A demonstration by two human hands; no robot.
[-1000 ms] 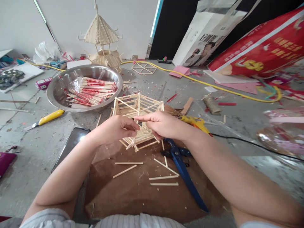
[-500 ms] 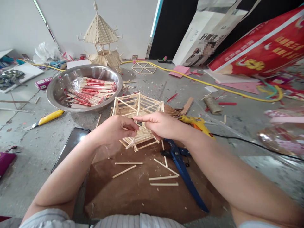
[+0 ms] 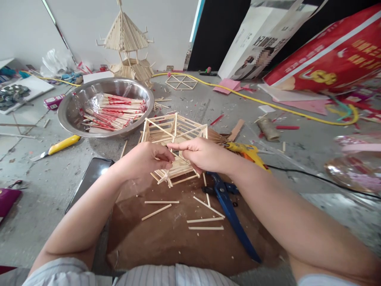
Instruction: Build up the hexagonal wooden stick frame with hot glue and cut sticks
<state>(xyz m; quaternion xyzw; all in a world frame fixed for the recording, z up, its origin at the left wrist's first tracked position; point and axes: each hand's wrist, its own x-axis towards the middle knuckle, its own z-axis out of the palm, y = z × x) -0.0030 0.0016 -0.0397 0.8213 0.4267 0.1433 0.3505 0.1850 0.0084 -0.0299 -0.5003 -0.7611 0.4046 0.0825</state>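
In the head view a many-sided frame of thin wooden sticks (image 3: pixel 175 126) stands on a brown board, its top crossed by sticks meeting near the middle. My left hand (image 3: pixel 150 157) is over the near left part, thumb and fingers pinched together at a stick of the frame; the exact grip is partly hidden. From the other side my right hand (image 3: pixel 202 155) lies over the frame. Its index finger stretches to the central joint, and the other fingers bend downward. Several cut sticks (image 3: pixel 205 220) lie on the board beside blue-handled cutters (image 3: pixel 228 210).
The brown board (image 3: pixel 143 246) lies before me. A steel bowl (image 3: pixel 64 119) of wrapped chopsticks, a yellow knife (image 3: pixel 64 145) and a phone (image 3: pixel 89 182) are left. A yellow glue gun (image 3: pixel 248 153) with a black cord is right; a stick pagoda (image 3: pixel 125 37) stands behind.
Both hands stay almost in place at the stick frame, with only slight finger movement. The whole view has shifted a little; no object has visibly been picked up or put down.
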